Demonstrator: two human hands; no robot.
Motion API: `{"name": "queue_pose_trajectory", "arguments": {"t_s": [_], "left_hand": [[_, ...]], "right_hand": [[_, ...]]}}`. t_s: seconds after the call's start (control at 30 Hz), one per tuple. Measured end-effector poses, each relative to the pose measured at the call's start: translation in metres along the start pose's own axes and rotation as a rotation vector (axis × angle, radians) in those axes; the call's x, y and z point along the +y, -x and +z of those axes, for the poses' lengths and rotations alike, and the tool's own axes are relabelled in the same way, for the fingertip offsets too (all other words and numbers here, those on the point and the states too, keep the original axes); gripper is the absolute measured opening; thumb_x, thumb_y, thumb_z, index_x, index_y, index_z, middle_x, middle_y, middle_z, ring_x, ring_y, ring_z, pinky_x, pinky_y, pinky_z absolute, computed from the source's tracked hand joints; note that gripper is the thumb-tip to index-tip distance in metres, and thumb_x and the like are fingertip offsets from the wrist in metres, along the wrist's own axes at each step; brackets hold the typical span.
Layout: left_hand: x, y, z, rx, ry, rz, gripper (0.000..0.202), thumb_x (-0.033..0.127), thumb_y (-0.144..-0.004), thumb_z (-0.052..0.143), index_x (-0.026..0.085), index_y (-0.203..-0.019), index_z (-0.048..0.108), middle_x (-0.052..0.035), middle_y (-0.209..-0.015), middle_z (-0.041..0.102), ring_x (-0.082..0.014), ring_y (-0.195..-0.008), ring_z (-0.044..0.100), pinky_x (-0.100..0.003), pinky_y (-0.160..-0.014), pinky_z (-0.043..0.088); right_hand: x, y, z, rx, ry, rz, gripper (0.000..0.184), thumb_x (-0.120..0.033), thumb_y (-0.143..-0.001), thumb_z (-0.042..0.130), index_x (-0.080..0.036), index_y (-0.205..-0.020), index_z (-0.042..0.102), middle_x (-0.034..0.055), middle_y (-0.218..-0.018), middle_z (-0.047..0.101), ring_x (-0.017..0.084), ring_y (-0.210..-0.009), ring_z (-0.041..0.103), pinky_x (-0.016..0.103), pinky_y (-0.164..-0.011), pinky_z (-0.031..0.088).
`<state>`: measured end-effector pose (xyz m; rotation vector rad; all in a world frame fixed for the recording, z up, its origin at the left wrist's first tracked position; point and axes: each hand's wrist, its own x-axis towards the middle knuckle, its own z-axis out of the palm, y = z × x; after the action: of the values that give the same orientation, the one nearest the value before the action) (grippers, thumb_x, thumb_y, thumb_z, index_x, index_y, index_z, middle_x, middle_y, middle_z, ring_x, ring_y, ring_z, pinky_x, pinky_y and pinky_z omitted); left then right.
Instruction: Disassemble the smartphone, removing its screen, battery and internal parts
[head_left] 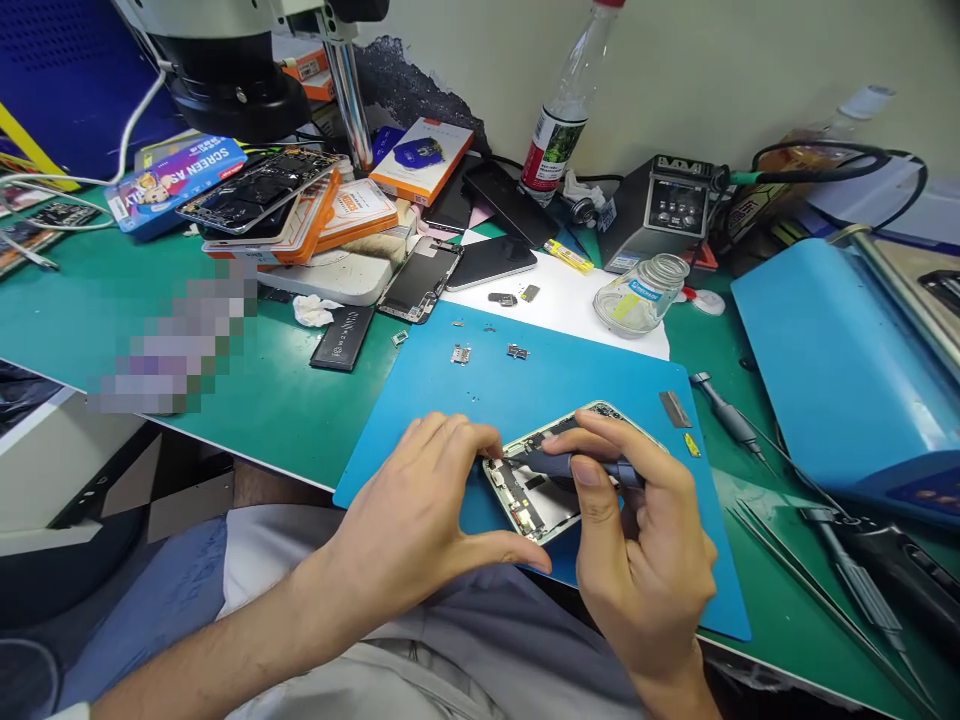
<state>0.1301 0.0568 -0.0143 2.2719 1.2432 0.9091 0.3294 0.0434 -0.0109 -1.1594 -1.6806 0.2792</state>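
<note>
An opened phone housing [555, 508] with exposed inner parts rests on the blue work mat [600, 362], close to its front edge. My left hand [431, 500] grips the housing's left end, fingertips at the upper corner and thumb along the lower edge. Held in my right hand [652, 530] is a dark screwdriver [551, 463], lying slantwise over the housing. Its tip points at the upper left corner beside my left fingertips; whether it touches a screw is too small to tell. Small metal parts, among them a bracket [517, 351], lie behind the housing.
At right lie tweezers [817, 590], two more screwdrivers [727, 412] and a blue machine [847, 370]. Behind stand a glass jar [637, 300] and a plastic bottle [559, 130]. A black battery [343, 338] and stacked phone parts are left, beneath a microscope [225, 85].
</note>
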Motion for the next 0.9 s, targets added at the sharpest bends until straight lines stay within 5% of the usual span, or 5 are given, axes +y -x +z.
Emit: {"name": "queue_pose_trajectory", "arguments": {"t_s": [0.27,0.4,0.53,0.77,0.9], "left_hand": [[0.001,0.001,0.0,-0.079,-0.075,-0.003,0.091,0.061,-0.07,0.101,0.022,-0.133,0.047,-0.005,-0.115,0.067,-0.029,-0.099,0.062,-0.042,-0.082,0.054],[0.002,-0.002,-0.006,-0.122,-0.027,0.004,0.084,0.061,-0.078,0.095,0.022,-0.139,0.052,-0.0058,-0.122,0.069,-0.0291,-0.106,0.065,-0.043,-0.089,0.055],[-0.001,-0.008,-0.013,-0.079,0.008,0.032,0.009,0.031,-0.112,0.067,0.022,-0.112,0.065,-0.0002,-0.107,0.074,-0.0209,-0.096,0.067,-0.037,-0.085,0.052],[-0.001,-0.046,-0.002,-0.044,-0.296,0.038,0.016,0.019,-0.11,0.068,0.021,-0.099,0.08,-0.0057,-0.105,0.076,-0.0257,-0.095,0.062,-0.039,-0.08,0.052],[-0.007,-0.053,0.0,-0.086,-0.315,0.055,0.023,0.012,-0.111,0.06,0.02,-0.112,0.081,-0.0071,-0.112,0.077,-0.0257,-0.102,0.066,-0.04,-0.087,0.055]], "right_hand": [[-0.003,-0.009,-0.002,0.047,-0.101,0.404,0.024,-0.036,-0.113,0.063,-0.031,-0.135,0.071,-0.0001,-0.101,0.082,0.013,-0.085,0.08,0.021,-0.07,0.066],[-0.007,-0.009,-0.003,0.13,-0.151,0.417,0.025,-0.039,-0.112,0.064,-0.029,-0.135,0.071,0.0023,-0.101,0.083,0.015,-0.079,0.079,0.023,-0.064,0.065],[-0.006,-0.008,-0.003,0.11,-0.164,0.38,0.025,-0.039,-0.111,0.065,-0.027,-0.133,0.072,0.0044,-0.1,0.083,0.019,-0.087,0.081,0.027,-0.066,0.066],[0.002,-0.01,0.0,0.467,-0.164,0.312,0.024,-0.034,-0.107,0.073,-0.023,-0.129,0.074,0.0031,-0.099,0.079,0.021,-0.099,0.08,0.039,-0.092,0.064],[0.003,-0.01,-0.002,0.489,-0.156,0.297,0.024,-0.033,-0.107,0.072,-0.021,-0.128,0.074,0.0036,-0.1,0.079,0.02,-0.094,0.08,0.039,-0.091,0.065]]}}
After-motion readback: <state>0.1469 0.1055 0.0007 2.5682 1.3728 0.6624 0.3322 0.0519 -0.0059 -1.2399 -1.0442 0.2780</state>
